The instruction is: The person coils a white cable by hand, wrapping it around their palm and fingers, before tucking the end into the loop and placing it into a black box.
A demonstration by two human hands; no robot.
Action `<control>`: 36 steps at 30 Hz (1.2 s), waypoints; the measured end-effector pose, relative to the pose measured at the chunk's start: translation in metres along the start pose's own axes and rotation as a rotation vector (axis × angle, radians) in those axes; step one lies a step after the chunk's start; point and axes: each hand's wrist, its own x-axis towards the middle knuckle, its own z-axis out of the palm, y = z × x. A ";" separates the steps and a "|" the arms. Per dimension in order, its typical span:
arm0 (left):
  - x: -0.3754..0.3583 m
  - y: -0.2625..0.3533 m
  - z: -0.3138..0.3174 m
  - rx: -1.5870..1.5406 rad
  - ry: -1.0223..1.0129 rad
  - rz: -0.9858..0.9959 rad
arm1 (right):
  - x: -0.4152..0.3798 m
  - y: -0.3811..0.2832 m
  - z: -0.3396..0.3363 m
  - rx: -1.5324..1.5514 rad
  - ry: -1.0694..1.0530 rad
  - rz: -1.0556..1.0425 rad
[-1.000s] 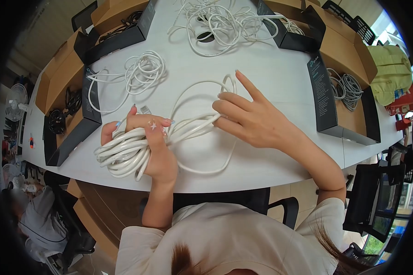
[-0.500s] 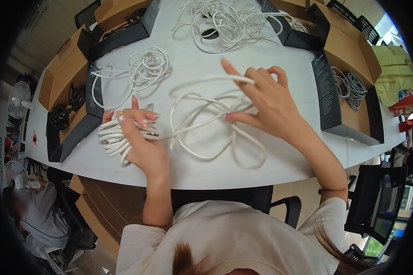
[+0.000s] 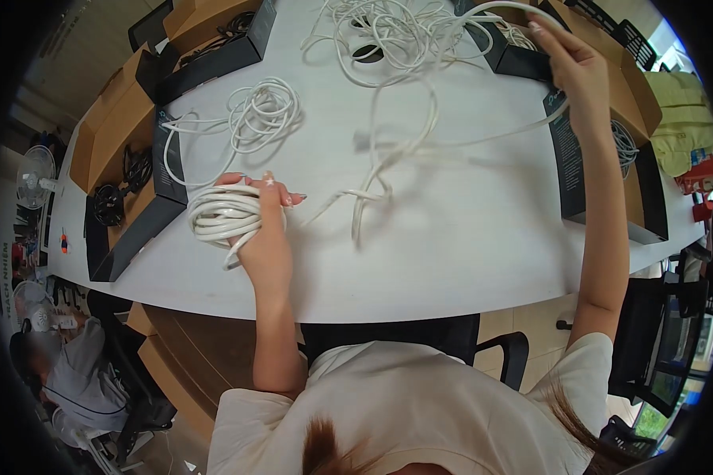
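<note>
My left hand (image 3: 263, 218) is closed around a coiled bundle of white cable (image 3: 223, 215), held over the near left of the white table. Up at the far right, my right hand (image 3: 574, 67) pinches a loop of the loose white cable (image 3: 408, 150) between thumb and fingers. That loose length hangs in a tangle between both hands, crossing itself near the middle and blurred by motion; a pale end shows there. A separate loose coil of white cable (image 3: 263, 115) lies on the table just beyond my left hand.
A large heap of tangled white cables (image 3: 396, 36) lies at the table's far side. Open boxes stand around: one with black cables (image 3: 123, 186) at left, another at back left (image 3: 214, 59), one with a grey coil (image 3: 624, 146) at right. A seated person (image 3: 83, 372) is at lower left.
My right hand has swung up and to the right, drawing the loose cable out into a long loop. My left hand has turned slightly, still gripping its coil.
</note>
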 end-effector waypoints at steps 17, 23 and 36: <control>-0.010 -0.005 -0.009 0.847 -0.766 0.261 | 0.090 0.056 -0.034 0.343 -0.165 0.444; -0.017 0.018 0.003 0.558 -0.717 -0.092 | 0.065 0.054 -0.003 -0.163 -0.504 0.285; 0.002 0.018 0.003 -0.814 -0.470 -0.753 | -0.077 -0.109 0.040 -0.059 -0.691 -0.737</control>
